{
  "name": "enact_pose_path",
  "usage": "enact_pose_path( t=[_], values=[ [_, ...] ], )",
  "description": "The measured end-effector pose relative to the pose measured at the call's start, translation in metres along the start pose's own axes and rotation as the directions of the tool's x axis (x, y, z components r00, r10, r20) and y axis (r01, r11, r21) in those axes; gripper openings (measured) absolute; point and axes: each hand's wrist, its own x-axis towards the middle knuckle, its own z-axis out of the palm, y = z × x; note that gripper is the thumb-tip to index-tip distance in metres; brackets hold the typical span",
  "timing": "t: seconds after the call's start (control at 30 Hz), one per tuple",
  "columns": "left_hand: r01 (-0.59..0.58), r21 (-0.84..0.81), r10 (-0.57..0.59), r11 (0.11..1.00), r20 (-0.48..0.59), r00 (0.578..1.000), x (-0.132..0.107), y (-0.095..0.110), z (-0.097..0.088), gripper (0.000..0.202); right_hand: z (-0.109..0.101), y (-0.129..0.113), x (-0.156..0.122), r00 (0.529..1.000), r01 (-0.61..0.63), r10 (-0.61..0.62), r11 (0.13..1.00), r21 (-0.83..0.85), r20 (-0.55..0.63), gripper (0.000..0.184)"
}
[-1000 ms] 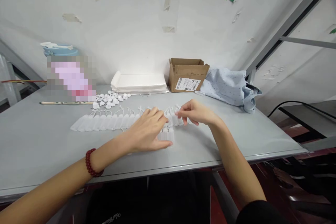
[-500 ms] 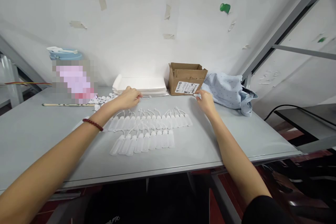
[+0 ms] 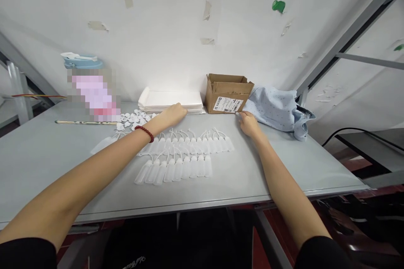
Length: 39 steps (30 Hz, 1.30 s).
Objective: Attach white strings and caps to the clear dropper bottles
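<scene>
Beside the front edge of a stack of white sheets [image 3: 170,100], my left hand [image 3: 174,116] is closed with its fingers turned down. Whatever lies in them is hidden. My right hand [image 3: 249,124] rests by the lower right corner of an open cardboard box [image 3: 217,90]. A small whitish bit, too small to name, shows at its pinched fingertips. Between my arms, translucent white plastic bottles [image 3: 186,167] with thin cords at their necks lie side by side in two rows. A heap of small white plastic caps [image 3: 129,118] sits behind my left forearm.
A crumpled light blue cloth [image 3: 271,107] lies right of the box. At the back left stand a blue container [image 3: 83,62] and a blurred pink item [image 3: 96,94]. A thin patterned stick [image 3: 85,122] lies before them on the grey table [image 3: 233,180].
My left hand has moved right along the front of the white stack. My right hand stays near the box corner, and its whitish bit shows less. The view has shifted slightly.
</scene>
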Motion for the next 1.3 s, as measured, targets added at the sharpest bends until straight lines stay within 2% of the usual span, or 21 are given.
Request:
enact_pose_path(
  t=[0.2, 0.27, 0.37, 0.43, 0.5, 0.53, 0.6, 0.67, 0.73, 0.8, 0.9, 0.97, 1.13, 1.3],
  values=[
    [-0.036, 0.053, 0.038, 0.998, -0.041, 0.998, -0.001, 0.006, -0.003, 0.024, -0.005, -0.005, -0.001, 0.999, -0.032, 0.032, 0.999, 0.017, 0.003, 0.038],
    [-0.040, 0.023, 0.042, 0.999, -0.091, 0.995, -0.007, 0.006, -0.006, 0.024, -0.006, -0.006, -0.001, 0.999, -0.043, 0.043, 0.999, 0.031, 0.000, 0.037],
    [-0.038, -0.178, -0.006, 0.983, -0.244, 0.970, -0.019, 0.007, -0.011, 0.022, -0.007, -0.006, -0.001, 0.999, -0.053, 0.053, 0.997, 0.057, -0.001, 0.034],
    [-0.045, -0.369, -0.092, 0.929, -0.345, 0.934, -0.030, 0.011, -0.016, 0.019, -0.009, -0.008, -0.002, 0.998, -0.054, 0.056, 0.995, 0.078, -0.016, 0.031],
    [-0.050, -0.567, -0.213, 0.822, -0.387, 0.897, -0.043, 0.018, -0.024, 0.016, -0.014, -0.013, -0.004, 0.998, -0.050, 0.055, 0.994, 0.096, -0.043, 0.031],
    [-0.044, -0.672, -0.290, 0.739, -0.377, 0.880, -0.049, 0.023, -0.028, 0.015, -0.017, -0.019, -0.007, 0.997, -0.041, 0.049, 0.992, 0.116, -0.067, 0.032],
    [-0.048, -0.850, -0.404, 0.524, -0.297, 0.865, -0.063, 0.034, -0.036, 0.016, -0.026, -0.037, -0.015, 0.992, -0.005, 0.028, 0.985, 0.175, -0.126, 0.032],
    [-0.044, -0.949, -0.426, 0.311, -0.181, 0.887, -0.076, 0.045, -0.042, 0.018, -0.035, -0.064, -0.029, 0.958, 0.155, -0.044, 0.912, 0.381, -0.284, 0.030],
    [-0.051, -0.985, -0.403, 0.164, -0.114, 0.908, -0.085, 0.053, -0.045, 0.019, -0.044, -0.096, -0.046, 0.917, 0.333, -0.147, 0.794, 0.508, -0.370, 0.028],
    [-0.069, -0.998, -0.371, 0.011, -0.068, 0.926, -0.089, 0.059, -0.044, 0.021, -0.051, -0.123, -0.063, 0.893, 0.430, -0.242, 0.704, 0.565, -0.379, 0.027],
    [-0.127, -0.952, -0.366, -0.278, -0.017, 0.930, -0.091, 0.061, -0.039, 0.018, -0.055, -0.147, -0.082, 0.881, 0.472, -0.319, 0.637, 0.609, -0.350, 0.026],
    [-0.156, -0.897, -0.376, -0.413, 0.012, 0.927, -0.090, 0.060, -0.036, 0.015, -0.054, -0.152, -0.088, 0.884, 0.468, -0.325, 0.636, 0.613, -0.337, 0.026],
    [-0.109, -0.848, -0.326, -0.519, 0.078, 0.942, -0.090, 0.061, -0.034, 0.011, -0.050, -0.150, -0.091, 0.879, 0.472, -0.300, 0.646, 0.600, -0.370, 0.027],
    [-0.058, -0.838, -0.322, -0.543, 0.144, 0.936, -0.089, 0.066, -0.032, 0.010, -0.048, -0.152, -0.091, 0.888, 0.458, -0.284, 0.618, 0.639, -0.361, 0.029]
  ],
)
